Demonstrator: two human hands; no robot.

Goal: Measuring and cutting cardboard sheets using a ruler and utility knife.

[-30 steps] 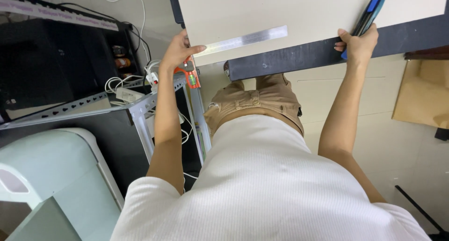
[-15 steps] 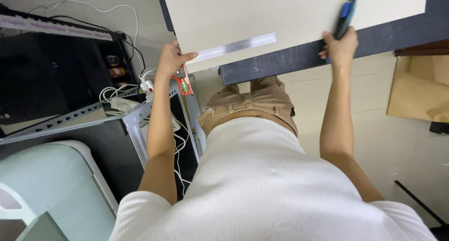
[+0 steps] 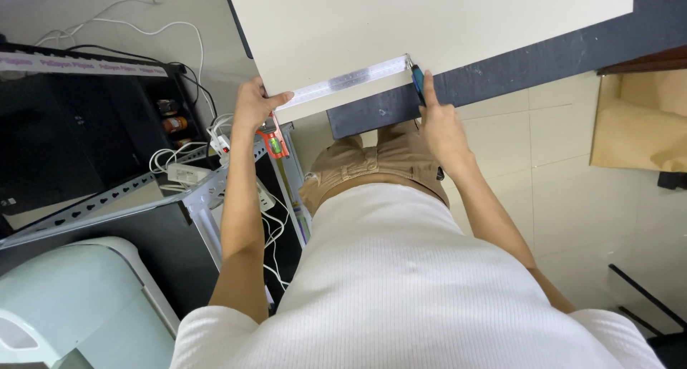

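Ruler [image 3: 352, 80] work is at the marking step: the steel ruler lies flat near the lower edge of the pale board [image 3: 429, 25]. At the ruler's left end, the left hand [image 3: 254, 108] presses it down, fingers clamped. At its right end, the right hand [image 3: 442, 125] grasps a blue pen-like tool [image 3: 417, 84], tip touching the ruler. Drawing the tool along the ruler likely demands steady pressure.
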